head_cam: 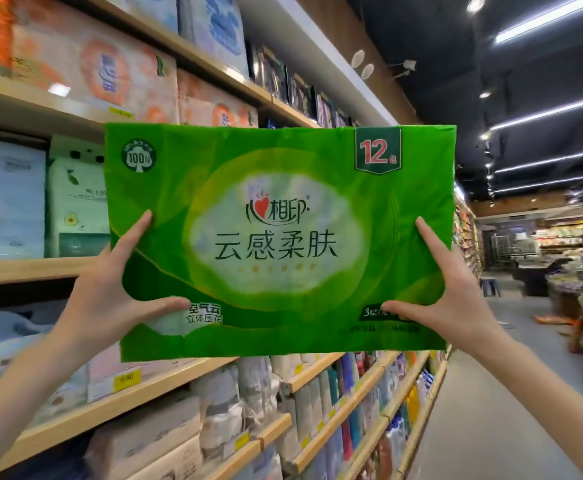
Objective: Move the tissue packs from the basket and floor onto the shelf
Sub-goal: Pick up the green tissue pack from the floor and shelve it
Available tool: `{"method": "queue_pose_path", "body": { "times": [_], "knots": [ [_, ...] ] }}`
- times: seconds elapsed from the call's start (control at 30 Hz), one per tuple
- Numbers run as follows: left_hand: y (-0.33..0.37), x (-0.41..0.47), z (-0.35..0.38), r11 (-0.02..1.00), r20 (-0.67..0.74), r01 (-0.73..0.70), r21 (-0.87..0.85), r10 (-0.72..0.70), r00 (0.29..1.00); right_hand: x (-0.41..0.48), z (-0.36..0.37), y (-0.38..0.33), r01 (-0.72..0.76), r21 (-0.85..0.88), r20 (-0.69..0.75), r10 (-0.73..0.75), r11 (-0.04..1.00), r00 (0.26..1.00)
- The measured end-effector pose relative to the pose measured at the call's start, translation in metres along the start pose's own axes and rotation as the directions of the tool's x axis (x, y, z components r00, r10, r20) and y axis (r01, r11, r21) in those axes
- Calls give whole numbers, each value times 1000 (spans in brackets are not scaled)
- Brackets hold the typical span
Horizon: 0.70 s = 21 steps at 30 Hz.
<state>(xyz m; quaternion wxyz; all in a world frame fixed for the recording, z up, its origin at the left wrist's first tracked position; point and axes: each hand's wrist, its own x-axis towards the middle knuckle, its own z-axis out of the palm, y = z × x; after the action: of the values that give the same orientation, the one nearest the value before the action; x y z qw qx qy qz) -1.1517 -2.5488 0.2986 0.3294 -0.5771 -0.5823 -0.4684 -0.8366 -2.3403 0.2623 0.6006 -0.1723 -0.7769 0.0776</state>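
Facing a shop aisle, we see the wooden shelf run from beyond our left hand far down past our right hand, several tiers high and filled with wrapped paper goods. Overhead, above the right hand, a dark ceiling carries bright strip lights. Below and to the right of that hand lies the grey floor, with displays of goods blurred well beyond it. Between both hands we hold the green tissue pack in the air in front of the shelf, upright, broad side toward us, marked 12 at its upper right corner. Above the left hand, orange packs sit on a higher tier; just to its left stand pale blue packs. Each hand is clamped on a lower side of the green pack: thumb laid across the front near the bottom, forefinger stretched up the front, the remaining fingers hidden behind. Under the left hand a yellow price tag is fixed to a shelf edge.
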Motion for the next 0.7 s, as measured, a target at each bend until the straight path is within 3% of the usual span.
{"method": "queue_pose_path", "body": {
  "times": [0.37,0.7],
  "knots": [
    [-21,47,130,996,-74,7,93,0,997,62,37,141,69,-6,-70,-69,998,995],
    [-13,86,223,944,-174,52,327,6,985,133,95,285,183,239,-74,-170,954,983]
  ]
}}
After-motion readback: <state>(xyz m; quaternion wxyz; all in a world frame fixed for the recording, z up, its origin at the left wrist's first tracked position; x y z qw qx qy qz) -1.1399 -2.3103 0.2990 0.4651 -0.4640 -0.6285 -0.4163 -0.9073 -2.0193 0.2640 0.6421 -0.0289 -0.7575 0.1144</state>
